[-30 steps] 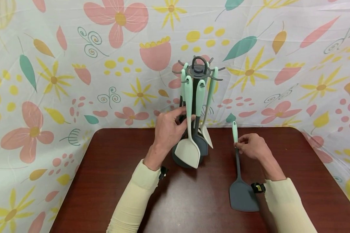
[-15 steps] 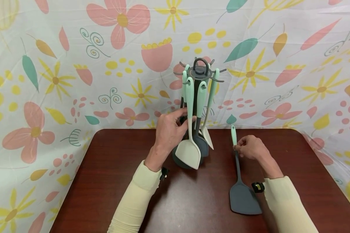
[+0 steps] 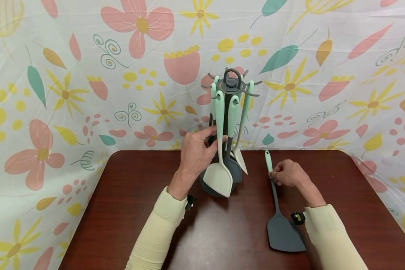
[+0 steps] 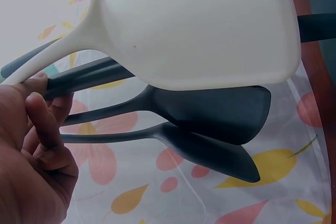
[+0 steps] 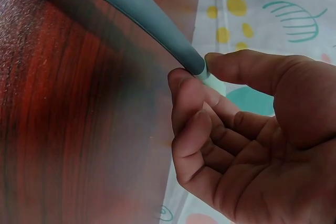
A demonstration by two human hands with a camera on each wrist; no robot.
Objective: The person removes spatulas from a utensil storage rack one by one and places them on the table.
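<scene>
My right hand [image 3: 289,173] pinches a dark grey spatula [image 3: 285,234] between thumb and fingertips, where its mint handle meets the grey shaft. Its wide blade points toward me, and the handle end points at the wall. In the right wrist view the thumb lies on one side of the spatula handle [image 5: 214,84], with the fingers curled on the other. My left hand [image 3: 196,152] reaches behind a cream spatula [image 3: 218,178] and grips the dark post [image 4: 86,78] of the utensil stand [image 3: 231,85]. Several mint-handled utensils hang from the stand's hooks, among them a grey turner [image 3: 234,168].
The brown wooden table [image 3: 138,225] ends at the back against a floral cloth [image 3: 138,93]. A cream utensil [image 3: 240,159] hangs on the stand's right side, toward the right hand. Dark utensils [image 4: 210,114] hang beyond the cream spatula in the left wrist view.
The right hand and the grey spatula have shifted slightly toward me, with the handle end swinging a little left. The left hand stays at the stand.
</scene>
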